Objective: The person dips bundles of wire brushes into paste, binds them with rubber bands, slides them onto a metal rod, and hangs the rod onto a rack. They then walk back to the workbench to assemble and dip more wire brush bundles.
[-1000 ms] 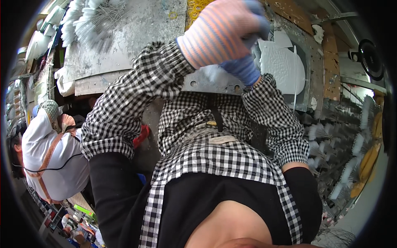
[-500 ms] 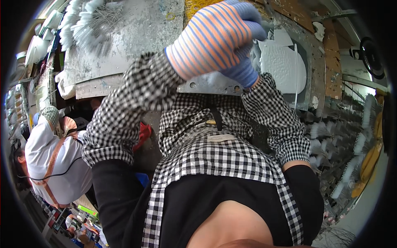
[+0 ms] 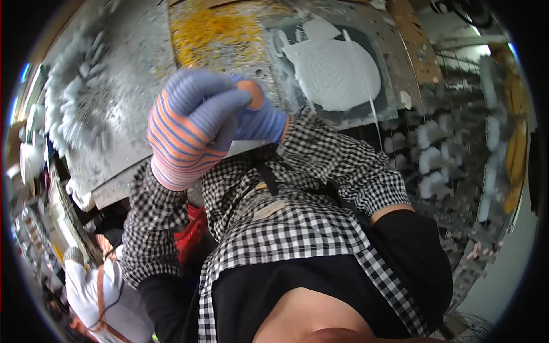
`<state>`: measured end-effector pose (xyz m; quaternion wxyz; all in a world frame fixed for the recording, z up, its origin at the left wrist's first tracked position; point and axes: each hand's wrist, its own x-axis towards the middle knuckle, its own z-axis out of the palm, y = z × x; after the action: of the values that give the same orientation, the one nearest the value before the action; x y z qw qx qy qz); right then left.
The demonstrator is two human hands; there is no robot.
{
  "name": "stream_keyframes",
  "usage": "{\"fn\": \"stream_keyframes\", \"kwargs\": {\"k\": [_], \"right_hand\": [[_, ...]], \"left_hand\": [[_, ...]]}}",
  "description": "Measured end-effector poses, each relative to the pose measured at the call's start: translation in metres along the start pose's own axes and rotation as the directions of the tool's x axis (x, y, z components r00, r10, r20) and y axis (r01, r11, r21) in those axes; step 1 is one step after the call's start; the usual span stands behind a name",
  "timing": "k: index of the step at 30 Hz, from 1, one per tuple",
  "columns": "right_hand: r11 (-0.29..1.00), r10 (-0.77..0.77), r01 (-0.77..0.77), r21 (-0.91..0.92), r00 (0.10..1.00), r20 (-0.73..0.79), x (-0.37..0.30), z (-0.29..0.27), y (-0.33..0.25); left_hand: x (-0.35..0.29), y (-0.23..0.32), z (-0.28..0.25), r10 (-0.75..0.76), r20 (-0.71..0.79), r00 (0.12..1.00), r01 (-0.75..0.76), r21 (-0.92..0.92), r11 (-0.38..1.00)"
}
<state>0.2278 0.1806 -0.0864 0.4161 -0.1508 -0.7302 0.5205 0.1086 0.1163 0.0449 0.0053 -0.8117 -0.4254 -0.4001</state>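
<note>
My left hand (image 3: 189,128), in an orange and blue striped glove, is raised over the table's front edge with its fingers curled closed. Right beside and partly behind it is my right hand (image 3: 263,121), in a blue glove; its fingers are mostly hidden. The two hands touch or overlap, and whatever may be between them is out of sight. Beyond them, small yellow pieces (image 3: 214,37) lie spread on the worn metal-topped table (image 3: 128,108). To the right is a thick white paste (image 3: 337,74) spread on a dark flat board (image 3: 380,106).
Bundles of wire-stemmed brushes with whitish tufts (image 3: 77,108) lie at the table's left. More tufted brushes (image 3: 437,154) stand in rows on a rack at the right. A thin stick (image 3: 366,80) crosses the paste. Another person in white (image 3: 108,291) is at the lower left.
Both hands have moved left and down in the picture, together. The view has turned, bringing more of the yellow pieces and the board with paste into sight.
</note>
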Motion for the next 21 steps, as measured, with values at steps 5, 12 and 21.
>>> {"fn": "stream_keyframes", "kwargs": {"k": [5, 12, 21], "right_hand": [[0.948, 0.018, 0.001, -0.319, 0.998, 0.056, -0.024, -0.039, 0.014], [-0.171, -0.233, 0.087, -0.981, 0.964, 0.126, -0.063, -0.177, 0.045], [0.157, 0.101, -0.087, -0.984, 0.992, -0.072, -0.071, -0.219, 0.080]], "left_hand": [[0.018, -0.017, 0.050, -0.117, 0.135, 0.984, 0.118, -0.001, 0.993], [0.126, -0.032, 0.159, 0.305, 0.120, 0.945, -0.239, -0.384, 0.892], [0.141, -0.062, 0.212, 0.474, 0.065, 0.878, -0.423, -0.358, 0.833]]}}
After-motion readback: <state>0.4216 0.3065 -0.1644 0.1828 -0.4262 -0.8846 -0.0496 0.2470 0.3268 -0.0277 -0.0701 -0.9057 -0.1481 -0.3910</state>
